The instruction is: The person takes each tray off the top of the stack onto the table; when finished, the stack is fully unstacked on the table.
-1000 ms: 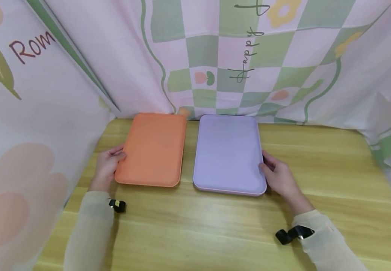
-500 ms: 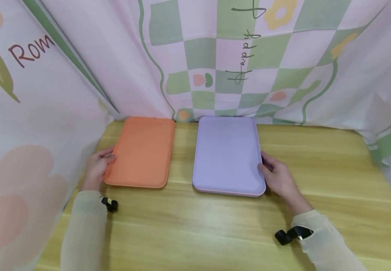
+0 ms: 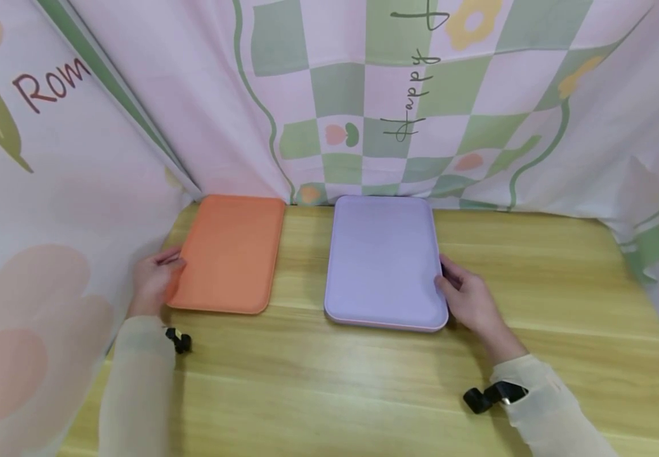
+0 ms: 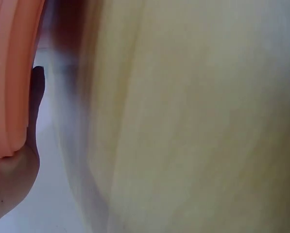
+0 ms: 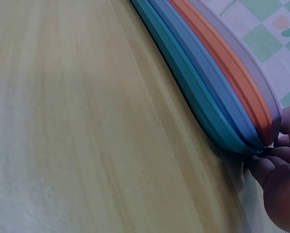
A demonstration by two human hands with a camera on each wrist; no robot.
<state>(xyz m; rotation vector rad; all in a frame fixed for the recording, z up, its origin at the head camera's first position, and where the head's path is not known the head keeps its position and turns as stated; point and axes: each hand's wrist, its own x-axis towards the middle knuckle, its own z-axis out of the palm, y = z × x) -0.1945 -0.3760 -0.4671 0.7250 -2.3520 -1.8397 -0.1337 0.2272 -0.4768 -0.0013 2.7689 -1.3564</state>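
Note:
On the left, my left hand [image 3: 151,282] grips an orange tray [image 3: 228,254] by its left edge, thumb over the rim. The left wrist view shows the side of this orange tray [image 4: 8,73] raised above the table, with fingers [image 4: 37,92] behind it. My right hand [image 3: 469,301] holds the right edge of a purple tray [image 3: 386,260], which tops a stack. From the right wrist view, the stack is purple, then orange [image 5: 227,63], blue [image 5: 205,70] and teal [image 5: 188,92] at the bottom. Curled fingers [image 5: 276,160] meet its near corner.
Both trays reach back toward a printed curtain [image 3: 335,95] along the far edge of the wooden table [image 3: 318,393]. Another curtain [image 3: 66,209] hangs close beside my left hand. A strip of table separates the orange tray from the stack.
My left hand has carried the orange tray leftward, widening its gap from the purple tray. My right hand and the stack have stayed in place.

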